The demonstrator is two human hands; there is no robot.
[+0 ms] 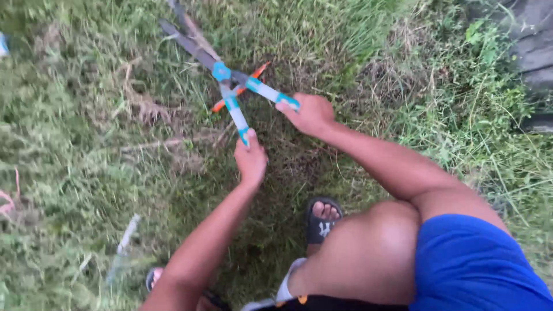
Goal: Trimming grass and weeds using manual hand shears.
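I hold a pair of garden shears (222, 72) with dark blades, a blue pivot and white and blue handles over the grass. My left hand (250, 158) grips the nearer handle. My right hand (311, 113) grips the other handle, further right. The blades point up and to the left and are slightly apart, low over dry grass stems. An orange and white stick-like piece (239, 89) lies crossed under the handles.
Long green and dry grass covers the ground. My bent knee in blue shorts (461, 265) and a foot in a black sandal (321, 219) are at the bottom. Grey slabs (536, 52) lie at the top right. A pale stick (124, 245) lies lower left.
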